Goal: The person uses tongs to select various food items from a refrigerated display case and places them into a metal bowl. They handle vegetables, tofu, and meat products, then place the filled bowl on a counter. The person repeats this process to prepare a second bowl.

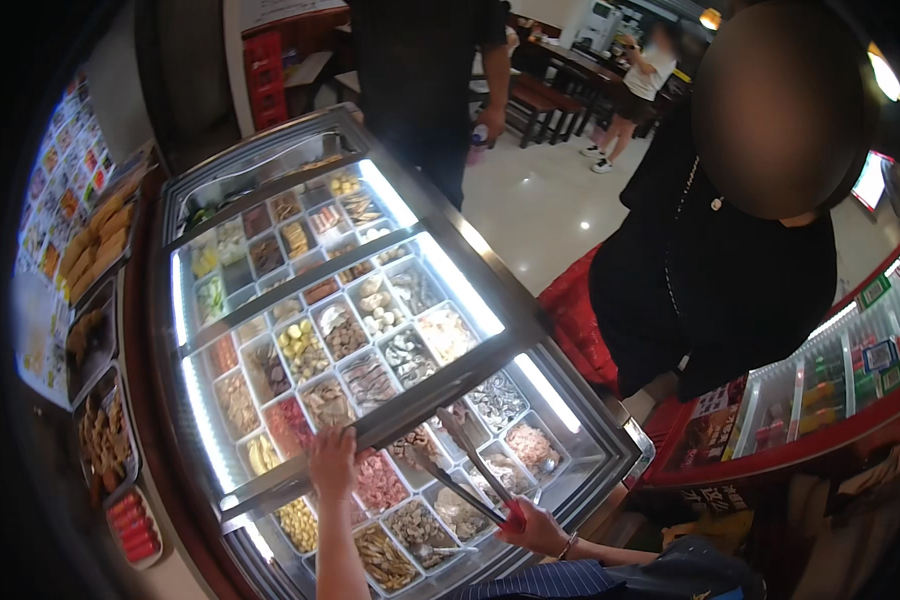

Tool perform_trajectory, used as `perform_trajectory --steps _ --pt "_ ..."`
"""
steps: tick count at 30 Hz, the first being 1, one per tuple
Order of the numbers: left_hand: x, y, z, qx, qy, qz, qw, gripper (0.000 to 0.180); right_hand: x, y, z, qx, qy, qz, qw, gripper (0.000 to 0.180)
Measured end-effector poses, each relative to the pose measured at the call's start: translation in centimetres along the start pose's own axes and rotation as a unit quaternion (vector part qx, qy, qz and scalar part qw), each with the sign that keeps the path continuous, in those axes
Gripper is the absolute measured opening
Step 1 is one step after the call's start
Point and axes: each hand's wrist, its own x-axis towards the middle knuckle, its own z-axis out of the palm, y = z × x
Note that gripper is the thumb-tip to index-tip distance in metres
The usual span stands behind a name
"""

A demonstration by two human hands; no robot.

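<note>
A glass-topped display case (555, 350) full of white tubs of food stretches away in front of me. My left hand (332, 462) has its fingers over the metal frame (420, 397) of the sliding glass lid. In my right hand (542, 530) are metal tongs (477, 455) with red grips, their two arms spread apart. The tongs' tips hang over tubs in the near uncovered section, by the lid frame. Below them sit tubs of pink sliced meat (378, 482), pale grey pieces (458, 512) and shredded pink meat (532, 446).
A person in black (715, 270) stands at the case's right side; another dark-clothed person (410, 100) is at its far end. Trays of fried food (107, 440) and red sausages (133, 525) line the left counter. A red-rimmed chest freezer (810, 385) stands at right.
</note>
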Motion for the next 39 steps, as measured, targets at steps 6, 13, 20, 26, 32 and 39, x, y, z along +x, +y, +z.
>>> perform_trajectory --steps 6,13,20,26,32,39 --pt "5.9 -6.3 2.6 0.007 0.025 0.013 1.000 0.044 -0.1 0.0 0.9 -0.023 0.011 0.013 1.000 0.053" --pt "13.1 -12.6 4.6 0.025 0.031 0.031 0.999 0.043 0.5 0.5 1.8 0.013 0.002 0.012 1.000 0.049" --pt "18.2 -16.4 5.4 0.072 0.060 0.040 0.995 0.043 2.1 0.9 3.0 0.058 0.002 0.016 0.998 0.051" --pt "21.2 -19.9 7.0 0.096 0.048 0.050 0.993 0.047 3.6 0.7 3.2 0.066 -0.001 0.014 0.998 0.057" --pt "23.0 -22.3 8.4 0.122 0.068 0.048 0.989 0.048 4.1 1.4 3.0 0.069 -0.005 0.027 0.997 0.056" --pt "23.5 -22.4 8.7 0.159 0.062 0.009 0.985 0.055 3.7 1.3 2.7 0.096 -0.007 0.060 0.994 0.056"
